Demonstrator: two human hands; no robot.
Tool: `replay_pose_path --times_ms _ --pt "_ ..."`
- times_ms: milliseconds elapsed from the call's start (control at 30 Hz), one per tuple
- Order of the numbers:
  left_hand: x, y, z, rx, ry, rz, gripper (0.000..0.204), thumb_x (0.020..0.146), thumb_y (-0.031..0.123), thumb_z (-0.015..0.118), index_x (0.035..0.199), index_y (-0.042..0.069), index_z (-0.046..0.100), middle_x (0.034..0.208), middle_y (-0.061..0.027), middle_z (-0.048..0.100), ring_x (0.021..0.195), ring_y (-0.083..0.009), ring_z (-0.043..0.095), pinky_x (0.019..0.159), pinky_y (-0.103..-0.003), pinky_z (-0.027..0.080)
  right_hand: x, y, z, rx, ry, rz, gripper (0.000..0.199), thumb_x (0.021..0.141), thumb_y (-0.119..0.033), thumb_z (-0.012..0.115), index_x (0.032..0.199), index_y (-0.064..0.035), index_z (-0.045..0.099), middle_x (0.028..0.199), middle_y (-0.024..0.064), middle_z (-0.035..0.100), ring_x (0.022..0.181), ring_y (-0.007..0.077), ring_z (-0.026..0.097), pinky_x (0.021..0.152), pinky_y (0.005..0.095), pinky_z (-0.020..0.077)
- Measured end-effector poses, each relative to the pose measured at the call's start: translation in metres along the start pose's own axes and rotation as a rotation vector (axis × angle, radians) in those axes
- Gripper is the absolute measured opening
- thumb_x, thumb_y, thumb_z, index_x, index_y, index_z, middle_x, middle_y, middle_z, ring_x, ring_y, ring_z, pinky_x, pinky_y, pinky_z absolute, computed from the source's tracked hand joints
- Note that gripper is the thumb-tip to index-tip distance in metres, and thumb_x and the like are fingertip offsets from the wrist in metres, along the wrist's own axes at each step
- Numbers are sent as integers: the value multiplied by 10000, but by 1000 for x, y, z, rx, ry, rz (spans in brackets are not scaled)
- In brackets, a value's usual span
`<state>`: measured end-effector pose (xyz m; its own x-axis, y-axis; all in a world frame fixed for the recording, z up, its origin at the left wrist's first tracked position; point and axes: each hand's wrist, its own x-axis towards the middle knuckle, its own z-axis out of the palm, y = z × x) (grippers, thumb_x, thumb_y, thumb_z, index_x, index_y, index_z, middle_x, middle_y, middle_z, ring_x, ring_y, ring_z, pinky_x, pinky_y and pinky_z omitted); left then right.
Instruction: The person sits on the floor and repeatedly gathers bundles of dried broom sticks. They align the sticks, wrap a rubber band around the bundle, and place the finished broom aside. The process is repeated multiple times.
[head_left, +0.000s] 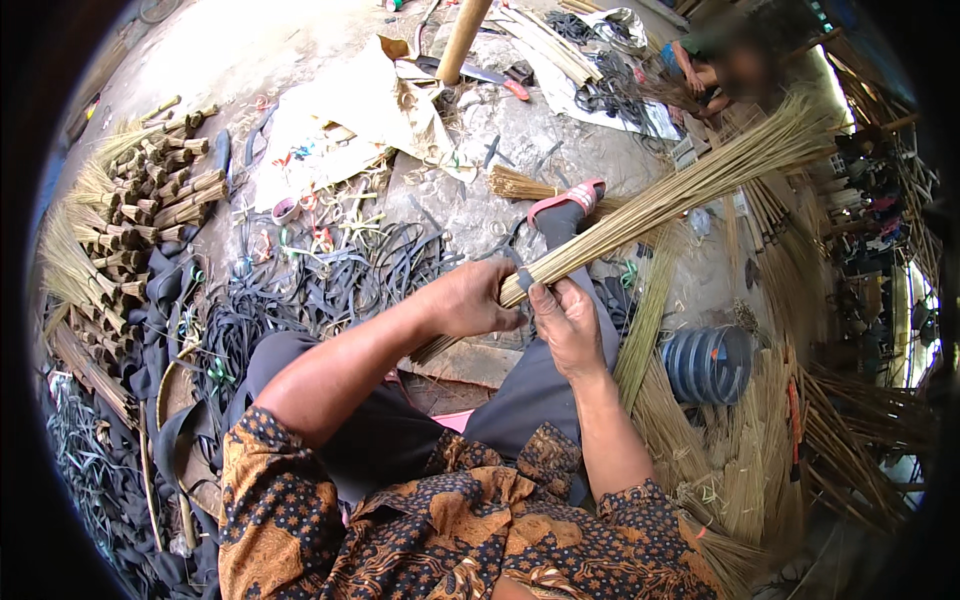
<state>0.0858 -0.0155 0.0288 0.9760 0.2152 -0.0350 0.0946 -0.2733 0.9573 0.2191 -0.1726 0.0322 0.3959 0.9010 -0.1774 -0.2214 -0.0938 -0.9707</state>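
Observation:
A long broom of thin straw-coloured sticks (650,210) lies slantwise across my lap, its loose tips fanning out to the far right. A dark band (525,279) circles it near its lower end. My left hand (472,298) is closed round the bundle just below the band, and the butt ends poke out beneath the hand. Right at the band, my right hand (567,325) grips the bundle from the near side, thumb against the sticks. The fingers behind the bundle are partly hidden.
Stacked tied stick bundles (130,220) stand at left. Dark rubber strips (330,275) litter the floor ahead. A knife with a red handle (515,90) lies beyond, near a wooden post (462,42). A blue plastic bottle (706,365) and loose sticks lie at right. Another person sits far right.

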Motion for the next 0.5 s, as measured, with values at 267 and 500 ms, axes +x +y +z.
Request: replay_pose_path --times_ms 267,500 --pt "5 -24 11 448 287 -78 395 926 322 731 1059 6 534 861 -224 683 847 -461 677 707 -548 516 3 12 8 -209 143 32 235 1083 -239 576 1150 -15 599 735 -47 529 595 22 438 507 205 356" --pt "8 -28 15 558 301 -36 393 1002 381 616 1037 -5 552 881 -262 684 836 -451 703 730 -557 556 -12 -2 6 -341 69 35 249 1100 -265 538 970 -65 608 644 -56 484 553 17 390 495 196 298"
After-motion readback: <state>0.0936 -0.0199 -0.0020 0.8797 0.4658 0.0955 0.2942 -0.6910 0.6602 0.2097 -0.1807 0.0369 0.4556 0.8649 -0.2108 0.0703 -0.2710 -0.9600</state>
